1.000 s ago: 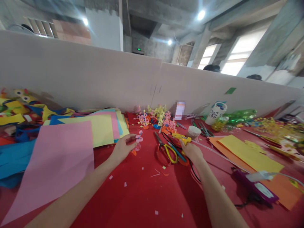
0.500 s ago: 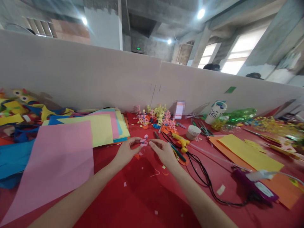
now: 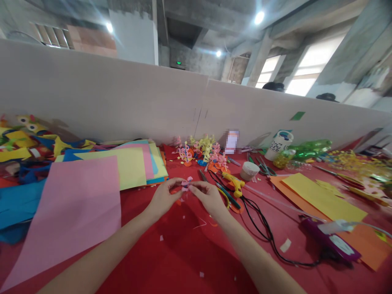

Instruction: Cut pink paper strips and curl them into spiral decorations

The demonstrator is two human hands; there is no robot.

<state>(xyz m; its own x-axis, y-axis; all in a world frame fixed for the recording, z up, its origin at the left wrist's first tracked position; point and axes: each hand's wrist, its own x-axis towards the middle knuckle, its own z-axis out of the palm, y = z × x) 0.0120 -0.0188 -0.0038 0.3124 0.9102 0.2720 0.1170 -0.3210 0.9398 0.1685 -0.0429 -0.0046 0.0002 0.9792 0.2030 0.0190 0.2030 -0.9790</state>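
Observation:
A small pink curled paper piece [image 3: 186, 184] is held up over the red tabletop, between both sets of fingertips. My left hand [image 3: 165, 199] pinches it from the left. From the right, my right hand [image 3: 208, 197] has its thumb and fingers closed on the piece's edge. A darker bit shows within the curl, too small to make out. Just beyond the hands stand several little pink and yellow curled-paper figures [image 3: 185, 155] on round bases. Close to my right hand lie a yellow glue gun [image 3: 234, 183] and dark-green-handled pliers [image 3: 228, 196].
Coloured paper sheets, with a large pink sheet [image 3: 82, 200] in front, lie left. A white cup [image 3: 249, 170], scissors [image 3: 266, 167] and a white bottle [image 3: 277, 147] are at back right. Black cable runs to a purple power strip [image 3: 330, 241]. A white partition [image 3: 122, 98] stands behind.
My right hand has moved slightly left, and its fingertips now meet the pink paper piece. The piece has turned a little in my left fingers.

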